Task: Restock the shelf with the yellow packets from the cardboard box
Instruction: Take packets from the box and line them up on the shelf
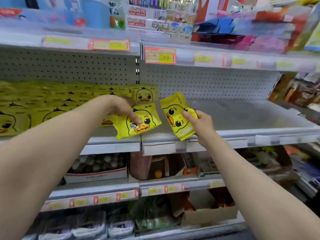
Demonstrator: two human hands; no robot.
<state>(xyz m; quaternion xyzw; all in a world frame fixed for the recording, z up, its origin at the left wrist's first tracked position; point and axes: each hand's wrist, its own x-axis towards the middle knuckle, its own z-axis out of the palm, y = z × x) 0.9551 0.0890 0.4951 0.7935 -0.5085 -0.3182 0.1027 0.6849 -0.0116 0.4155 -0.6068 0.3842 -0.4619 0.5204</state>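
At the shelf (242, 116), our left hand (124, 108) pinches one yellow packet (149, 127) and our right hand (201, 124) a second packet (174, 115), to fill the gap.

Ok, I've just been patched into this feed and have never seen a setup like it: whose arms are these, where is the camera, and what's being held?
There is no machine here. The single picture comes from a camera worn on a person's head, looking forward and down at shop shelving, so the two bare arms are that person's own. The left hand grips one yellow packet with a duck face over the front edge of the shelf. The right hand holds a second packet, turned on its side. Matching stocked packets fill the shelf's left part; its right part is bare.
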